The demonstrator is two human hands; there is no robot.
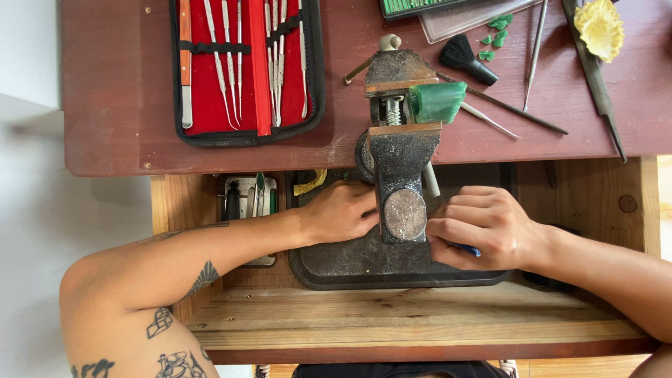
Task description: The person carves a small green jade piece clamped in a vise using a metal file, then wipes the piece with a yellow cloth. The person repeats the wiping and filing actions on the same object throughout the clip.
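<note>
A dark metal bench vise hangs over the front edge of the reddish workbench. A block of green wax sits clamped in its jaws, sticking out to the right. My left hand rests against the left side of the vise body, fingers curled toward its round end. My right hand is on the vise's right side and is closed around a small blue-handled tool, mostly hidden by the fingers.
An open red-lined case of metal picks lies at the back left. A black brush, long probes, green wax chips and a yellow carved piece lie at the back right. A black tray sits on the wooden shelf below.
</note>
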